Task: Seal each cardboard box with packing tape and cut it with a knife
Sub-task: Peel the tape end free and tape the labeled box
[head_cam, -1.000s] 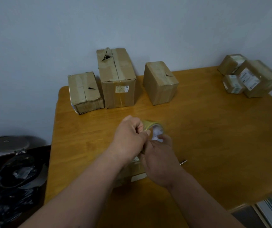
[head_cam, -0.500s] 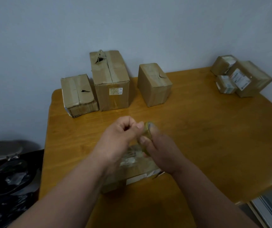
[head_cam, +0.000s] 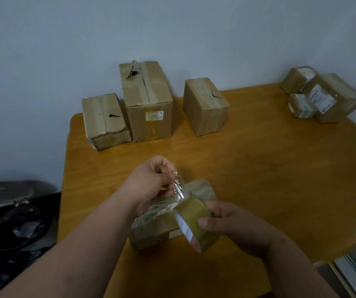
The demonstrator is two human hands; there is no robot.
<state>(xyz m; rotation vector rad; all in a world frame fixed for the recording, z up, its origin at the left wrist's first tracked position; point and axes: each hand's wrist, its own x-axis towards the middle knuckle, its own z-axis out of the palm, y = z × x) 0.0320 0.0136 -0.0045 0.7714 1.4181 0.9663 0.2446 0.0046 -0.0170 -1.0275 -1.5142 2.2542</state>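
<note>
My right hand (head_cam: 233,224) grips a roll of clear packing tape (head_cam: 194,222) near the table's front. My left hand (head_cam: 151,181) pinches the free end of the tape strip (head_cam: 179,186), which stretches from the roll up to my fingers. Beneath both hands lies a small cardboard box (head_cam: 151,231), partly hidden by them. Three larger cardboard boxes stand at the back: a low one (head_cam: 105,119), a tall one (head_cam: 149,102) and a medium one (head_cam: 205,106), each with a torn top. No knife is visible.
A cluster of small taped boxes (head_cam: 325,97) sits at the table's back right corner. The wooden table (head_cam: 269,168) ends at the wall behind. A black bin with an open lid (head_cam: 11,211) stands on the floor to the left.
My hands have drawn apart: the right pulled the roll down toward me while the left kept the tape end, so a strip now spans between them.
</note>
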